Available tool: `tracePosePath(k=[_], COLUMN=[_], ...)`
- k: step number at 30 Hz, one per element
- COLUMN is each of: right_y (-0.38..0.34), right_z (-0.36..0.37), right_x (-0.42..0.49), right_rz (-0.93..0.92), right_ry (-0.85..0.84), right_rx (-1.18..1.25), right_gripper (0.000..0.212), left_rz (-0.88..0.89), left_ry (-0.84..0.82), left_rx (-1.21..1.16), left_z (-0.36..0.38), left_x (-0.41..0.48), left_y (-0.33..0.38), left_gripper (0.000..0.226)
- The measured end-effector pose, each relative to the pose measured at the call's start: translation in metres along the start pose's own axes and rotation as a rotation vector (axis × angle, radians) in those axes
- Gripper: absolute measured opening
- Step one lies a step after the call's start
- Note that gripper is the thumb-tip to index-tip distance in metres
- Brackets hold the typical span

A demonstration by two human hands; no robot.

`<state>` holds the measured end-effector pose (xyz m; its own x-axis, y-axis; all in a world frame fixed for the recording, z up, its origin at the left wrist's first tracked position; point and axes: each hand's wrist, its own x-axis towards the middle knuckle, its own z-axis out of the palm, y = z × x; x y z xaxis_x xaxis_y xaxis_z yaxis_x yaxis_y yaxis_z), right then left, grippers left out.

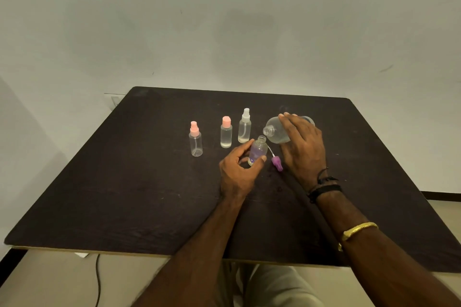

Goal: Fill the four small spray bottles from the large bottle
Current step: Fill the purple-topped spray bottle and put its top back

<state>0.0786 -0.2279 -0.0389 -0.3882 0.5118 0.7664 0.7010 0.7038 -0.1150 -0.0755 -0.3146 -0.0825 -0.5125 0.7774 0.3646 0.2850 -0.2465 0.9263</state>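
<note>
Right arm (374, 257) wears black wristbands (324, 189) (one thread-thin) and a gold bangle (359, 229).

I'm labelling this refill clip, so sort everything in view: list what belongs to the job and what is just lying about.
Belongs to the job: large bottle tilted in the right hand; open small bottle in the left hand; purple spray top on the table; pink-sprayer bottle; pink-capped bottle; white-sprayer bottle.
Just lying about: black cable below the table; white wall plate.

Nothing readable here tbh. The purple label (255, 155) on the small bottle (260, 146) held in the left grip (238, 173) is just a blur.
</note>
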Motion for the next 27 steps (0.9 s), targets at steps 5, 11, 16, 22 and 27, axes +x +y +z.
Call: tracePosePath(k=[5, 11, 16, 22, 27], right_y=[-0.003, -0.011, -0.010, -0.003, 0.000], right_z=[-0.005, -0.002, 0.006, 0.013, 0.016], right_x=[0.005, 0.006, 0.004, 0.003, 0.000], right_rz=[0.177, 0.466, 0.577, 0.609, 0.618], right_ry=[-0.043, 0.028, 0.060, 0.053, 0.051], right_rx=[0.117, 0.371, 0.410, 0.404, 0.397], right_gripper=[0.076, 0.080, 0.080, 0.080, 0.081], left_rz=[-0.025, -0.039, -0.047, -0.059, -0.074], left_ry=[-0.005, -0.011, -0.023, -0.038, -0.058], left_rx=[-0.012, -0.004, 0.011, 0.036, 0.052], left_z=[-0.001, -0.002, -0.002, -0.003, -0.003], left_x=[-0.001, -0.001, -0.001, -0.001, -0.001], left_y=[0.004, 0.005, 0.006, 0.005, 0.006], left_gripper=[0.055, 0.055, 0.056, 0.058, 0.058])
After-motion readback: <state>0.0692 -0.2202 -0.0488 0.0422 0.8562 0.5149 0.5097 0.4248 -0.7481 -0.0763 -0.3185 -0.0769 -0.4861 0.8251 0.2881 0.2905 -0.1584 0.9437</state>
